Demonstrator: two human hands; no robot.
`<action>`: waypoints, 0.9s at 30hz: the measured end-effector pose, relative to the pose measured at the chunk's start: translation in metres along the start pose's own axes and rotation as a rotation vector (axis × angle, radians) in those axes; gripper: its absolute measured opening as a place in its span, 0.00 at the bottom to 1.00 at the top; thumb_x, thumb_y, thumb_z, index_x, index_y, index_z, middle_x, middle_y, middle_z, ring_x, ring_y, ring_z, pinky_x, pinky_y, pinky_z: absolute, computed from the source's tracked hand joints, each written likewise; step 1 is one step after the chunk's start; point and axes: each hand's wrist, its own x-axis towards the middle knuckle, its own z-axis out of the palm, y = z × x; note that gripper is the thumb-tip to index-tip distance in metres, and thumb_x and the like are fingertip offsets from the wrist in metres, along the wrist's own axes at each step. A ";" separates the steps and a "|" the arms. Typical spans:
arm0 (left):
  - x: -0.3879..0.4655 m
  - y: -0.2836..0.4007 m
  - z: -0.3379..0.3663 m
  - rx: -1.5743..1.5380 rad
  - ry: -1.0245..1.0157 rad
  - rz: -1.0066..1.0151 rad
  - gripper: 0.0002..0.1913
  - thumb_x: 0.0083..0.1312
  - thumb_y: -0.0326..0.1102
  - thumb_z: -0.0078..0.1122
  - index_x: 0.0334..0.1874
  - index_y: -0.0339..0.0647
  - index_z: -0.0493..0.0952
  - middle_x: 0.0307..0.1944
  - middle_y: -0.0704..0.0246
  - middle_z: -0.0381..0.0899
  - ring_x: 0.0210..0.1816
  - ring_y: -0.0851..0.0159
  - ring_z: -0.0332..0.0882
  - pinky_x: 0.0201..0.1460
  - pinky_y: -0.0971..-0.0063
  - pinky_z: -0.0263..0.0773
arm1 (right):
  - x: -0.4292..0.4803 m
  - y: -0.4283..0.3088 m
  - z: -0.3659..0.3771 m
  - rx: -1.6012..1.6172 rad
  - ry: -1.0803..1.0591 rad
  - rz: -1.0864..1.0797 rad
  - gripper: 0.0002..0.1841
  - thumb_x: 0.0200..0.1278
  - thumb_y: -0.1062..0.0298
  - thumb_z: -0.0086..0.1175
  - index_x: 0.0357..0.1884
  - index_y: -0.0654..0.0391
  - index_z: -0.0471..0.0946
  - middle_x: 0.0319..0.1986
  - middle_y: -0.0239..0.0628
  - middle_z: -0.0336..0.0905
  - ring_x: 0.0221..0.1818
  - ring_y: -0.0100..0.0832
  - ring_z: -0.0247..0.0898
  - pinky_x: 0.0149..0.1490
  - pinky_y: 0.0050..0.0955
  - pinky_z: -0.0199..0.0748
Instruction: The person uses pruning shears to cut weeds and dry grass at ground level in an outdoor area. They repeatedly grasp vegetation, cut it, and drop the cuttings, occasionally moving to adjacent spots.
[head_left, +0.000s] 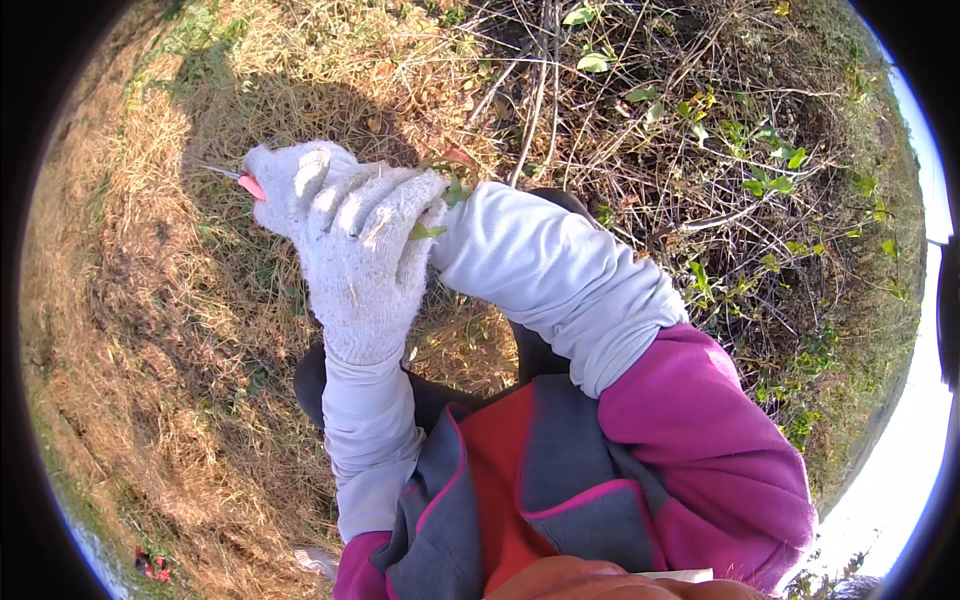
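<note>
My left hand (364, 277), in a white knit work glove dotted with plant bits, is curled in front of me. Green leaves (427, 231) poke out on its thumb side, and the stem inside the grip is hidden. My right hand (277, 184), also gloved, reaches across from the right and is partly covered by the left; where their fingers overlap is hard to separate. A pink handle (253, 187) shows at the far end of the right hand. From it a thin metal blade (217, 170) points left, over the dry grass.
Dry, straw-coloured grass (150, 300) covers the ground to the left. Tangled bare stems (540, 97) and leafy vines (772, 180) stand ahead and to the right. My dark-clad knee (311, 382) is below the hands. A red object (154, 566) lies far off, lower left.
</note>
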 end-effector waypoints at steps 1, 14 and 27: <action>-0.004 -0.001 -0.002 -0.011 0.032 -0.015 0.09 0.66 0.28 0.70 0.48 0.41 0.86 0.47 0.65 0.89 0.57 0.53 0.85 0.75 0.49 0.67 | 0.001 0.000 -0.002 -0.014 0.027 -0.015 0.23 0.74 0.49 0.59 0.56 0.60 0.78 0.35 0.44 0.87 0.42 0.51 0.88 0.50 0.48 0.84; -0.096 -0.113 -0.047 -0.027 0.095 -0.814 0.18 0.78 0.37 0.60 0.66 0.41 0.82 0.62 0.58 0.86 0.63 0.58 0.85 0.68 0.62 0.78 | -0.019 -0.001 -0.114 0.584 0.274 0.169 0.15 0.73 0.60 0.55 0.51 0.62 0.72 0.23 0.42 0.82 0.17 0.39 0.80 0.37 0.37 0.83; -0.092 -0.108 -0.049 0.103 0.254 -0.880 0.16 0.75 0.39 0.67 0.59 0.38 0.87 0.50 0.64 0.92 0.51 0.67 0.87 0.58 0.71 0.80 | -0.003 0.051 -0.138 1.745 0.085 -0.565 0.08 0.76 0.62 0.58 0.39 0.54 0.77 0.34 0.46 0.83 0.35 0.46 0.83 0.41 0.50 0.86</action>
